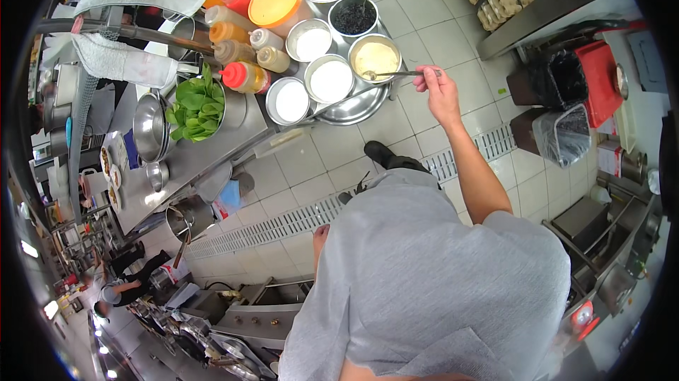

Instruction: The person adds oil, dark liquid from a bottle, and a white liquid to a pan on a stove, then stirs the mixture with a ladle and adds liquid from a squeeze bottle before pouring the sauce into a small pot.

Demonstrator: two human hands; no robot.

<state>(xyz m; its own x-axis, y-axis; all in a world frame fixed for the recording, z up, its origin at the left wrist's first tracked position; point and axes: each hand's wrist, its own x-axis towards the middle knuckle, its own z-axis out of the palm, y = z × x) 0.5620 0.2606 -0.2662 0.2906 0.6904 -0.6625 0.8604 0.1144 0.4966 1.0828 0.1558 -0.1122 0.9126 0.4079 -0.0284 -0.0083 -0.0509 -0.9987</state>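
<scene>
My right hand (pixel 439 94) grips the handle of a metal spoon (pixel 406 73). The spoon's bowl rests on pale yellow powder (pixel 376 56) in a round metal container (pixel 351 48) at the corner of a metal rack. Beside it are a container of dark, moist-looking food (pixel 352 19) with a spoon standing in it and containers of white powder (pixel 329 79). My left hand (pixel 319 236) hangs low by my side, mostly hidden by my grey shirt, so its fingers are unclear.
Squeeze bottles (pixel 243 77) and an orange-lidded tub (pixel 275 4) crowd the rack. Leafy greens (pixel 197 107) and metal bowls (pixel 148 129) occupy the counter (pixel 238 129). A floor drain grate (pixel 297 222) runs below. Lined bins (pixel 557 134) stand right; another person (pixel 119 293) works far left.
</scene>
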